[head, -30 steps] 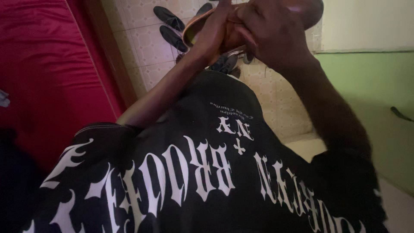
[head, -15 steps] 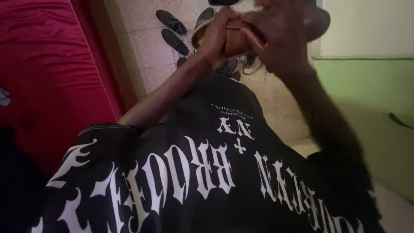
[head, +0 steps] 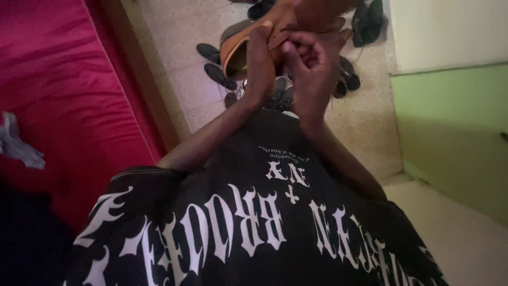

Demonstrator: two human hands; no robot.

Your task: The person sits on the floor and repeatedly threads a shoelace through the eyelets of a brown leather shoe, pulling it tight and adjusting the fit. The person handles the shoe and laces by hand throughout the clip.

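Note:
I hold a tan-brown leather shoe [head: 296, 16] up in front of my chest, its opening turned toward me. My left hand [head: 260, 63] grips the shoe's side near the opening, thumb along the edge. My right hand [head: 309, 69] is curled against the shoe's upper, fingers pinched at what looks like a lace or flap; the exact thing pinched is too blurred to tell. My black shirt with white lettering [head: 254, 222] fills the lower half of the view.
Several dark shoes [head: 217, 66] lie on the pale tiled floor [head: 185, 90] below my hands. A red mattress [head: 58, 106] with a wooden edge runs along the left. A green and white wall [head: 450, 116] stands on the right.
The shoe and both hands have shifted slightly lower and into clearer view; my right hand's fingers have moved from covering the shoe to pinching at its upper.

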